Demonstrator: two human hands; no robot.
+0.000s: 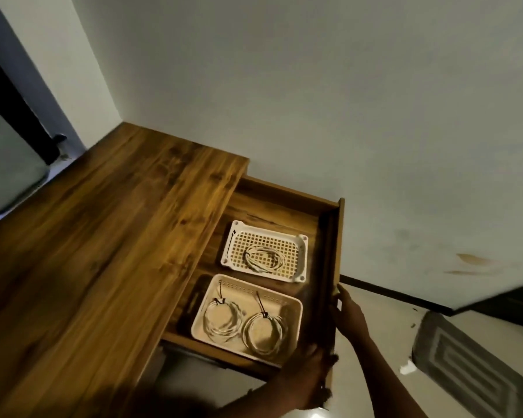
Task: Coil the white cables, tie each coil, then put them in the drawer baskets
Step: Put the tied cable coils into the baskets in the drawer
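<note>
Both hands gripped the open wooden drawer's front panel (332,267): left hand (310,378), right hand (349,312). Three tied white cable coils lay in two plastic baskets.

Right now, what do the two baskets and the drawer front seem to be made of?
White basket: looks like moulded plastic, open square grid floor. Cream basket: probably plastic too, smooth matte walls with slotted rim. Drawer front: wood or wood-look laminate, brown grain; which one cannot be told.

Two bare forearms reached into frame, the left hand (310,377) and right hand (349,312) without gloves, rings or watches; no sleeves were visible.
</note>
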